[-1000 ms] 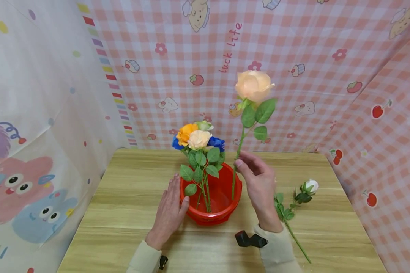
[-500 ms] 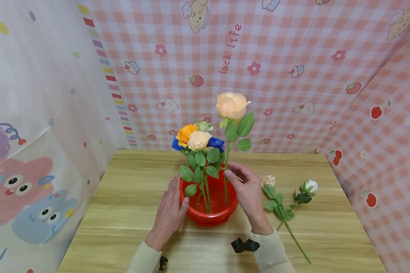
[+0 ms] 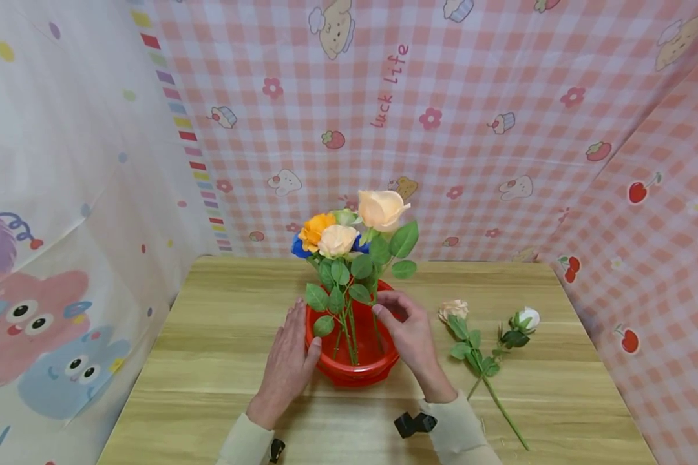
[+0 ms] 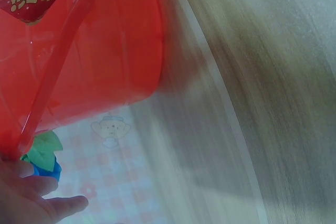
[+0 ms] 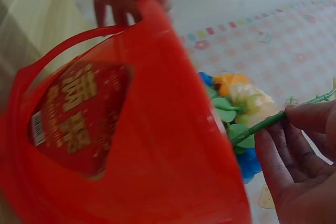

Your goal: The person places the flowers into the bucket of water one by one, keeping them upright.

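A red plastic bucket [image 3: 355, 376] stands mid-table in the head view. My right hand [image 3: 412, 336] pinches the green stem of a large peach rose [image 3: 382, 210] between thumb and fingers, over the bucket's right side. The stem's lower part reaches down inside. Against the left rim rests my left hand [image 3: 289, 358], its fingers straight. Artificial flowers lean in the bucket: an orange one [image 3: 317, 232], a cream rose [image 3: 338, 241], blue blooms [image 3: 300, 247] and a pale green one [image 3: 346, 217]. The right wrist view shows the pinched stem [image 5: 266, 123] close up.
On the wooden table [image 3: 221, 336], right of the bucket, lie a peach rose [image 3: 454, 310] and a white rose [image 3: 527, 319] with leafy stems. A red handle [image 5: 65, 45] hangs on the bucket's near side, by a label [image 5: 79, 116]. Checked cloth [image 3: 471, 155] hangs behind the table.
My right hand has moved left and down with the large peach rose, bringing its bloom beside the other flowers and its stem into the bucket. My left hand has stayed at the rim.
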A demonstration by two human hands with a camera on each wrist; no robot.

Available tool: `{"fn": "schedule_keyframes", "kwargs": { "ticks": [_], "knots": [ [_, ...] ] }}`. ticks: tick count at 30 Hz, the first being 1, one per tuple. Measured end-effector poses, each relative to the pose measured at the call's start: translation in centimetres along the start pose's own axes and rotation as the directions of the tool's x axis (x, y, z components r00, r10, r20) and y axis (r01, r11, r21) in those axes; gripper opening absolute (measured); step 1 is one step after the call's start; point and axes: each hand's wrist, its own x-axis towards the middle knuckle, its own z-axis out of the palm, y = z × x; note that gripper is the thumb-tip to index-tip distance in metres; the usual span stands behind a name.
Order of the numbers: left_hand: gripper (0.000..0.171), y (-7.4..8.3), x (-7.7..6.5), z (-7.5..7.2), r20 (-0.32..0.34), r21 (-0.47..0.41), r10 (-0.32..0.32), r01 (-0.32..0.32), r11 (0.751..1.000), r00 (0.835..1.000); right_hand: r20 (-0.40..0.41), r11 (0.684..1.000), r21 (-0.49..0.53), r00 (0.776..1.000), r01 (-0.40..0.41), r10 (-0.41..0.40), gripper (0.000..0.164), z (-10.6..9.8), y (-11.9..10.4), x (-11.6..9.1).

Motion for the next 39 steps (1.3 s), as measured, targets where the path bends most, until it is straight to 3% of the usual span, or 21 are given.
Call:
{"fn": "schedule_keyframes", "kwargs": {
  "ticks": [12, 21, 29, 39],
  "knots": [
    [0.07, -0.3, -0.5, 0.1, -0.008, -0.013, -0.003, 0.003, 1.0, 1.0, 0.057, 0.986, -0.168, 0.998, 0.009, 0.001, 0.016, 0.9, 1.4, 0.1],
    [0.071, -0.3, -0.4, 0.2, -0.011, 0.0, 0.004, -0.004, 1.0, 1.0, 0.107, 0.947, -0.321, 0.994, 0.022, 0.013, 0.014, 1.1, 1.3, 0.3],
    [0.071, -0.2, -0.3, 0.1, -0.008, -0.001, 0.001, -0.001, 1.0, 1.0, 0.128, 0.921, -0.387, 0.992, 0.051, -0.001, 0.011, 1.4, 1.0, 0.8],
    [0.071, -0.1, -0.1, 0.2, -0.024, 0.002, 0.01, -0.01, 1.0, 1.0, 0.142, 0.923, -0.385, 0.989, 0.01, 0.049, 0.008, 2.0, 0.6, 1.7]
  ]
}}
